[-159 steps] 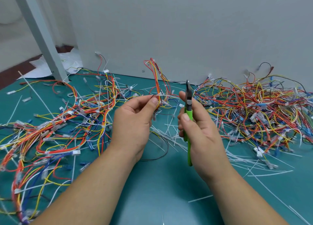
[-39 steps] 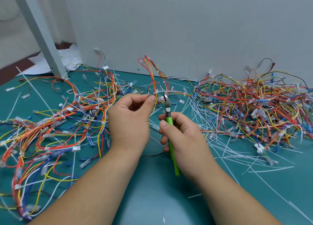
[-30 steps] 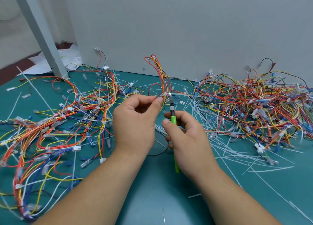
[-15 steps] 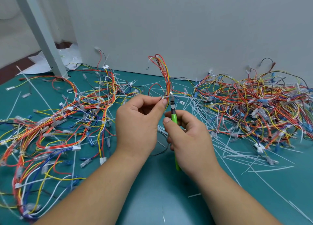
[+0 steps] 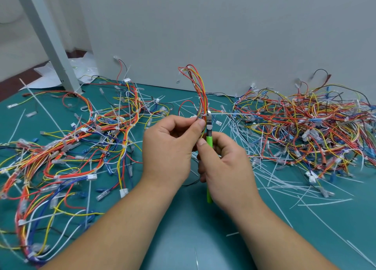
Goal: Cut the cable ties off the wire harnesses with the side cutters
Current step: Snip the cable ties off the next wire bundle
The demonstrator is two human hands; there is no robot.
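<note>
Your left hand (image 5: 171,147) pinches a harness (image 5: 200,86) between thumb and forefinger, the other fingers curled, and holds it upright above the centre of the mat (image 5: 183,239). Its red, orange and yellow wires rise and arch over to the left in front of the wall (image 5: 223,25). Your right hand (image 5: 225,168), just beside the left, is wrapped round the green handles of the cutters (image 5: 209,141), thumb on the near side and fingers clamped about the grip. The cutters point away from you. Their dark head sits just beside your left thumb tip, against the white tie (image 5: 221,113) that binds the harness and whose tail sticks out to the right. You cannot tell whether the blades are closed on the tie. Spread harnesses (image 5: 81,137) lie on the left of the mat, and a dense heap (image 5: 305,127) lies at the far right by the wall. Cut ties (image 5: 274,178) are scattered between your right hand and the heap. A grey post (image 5: 46,35) stands at the far left.
</note>
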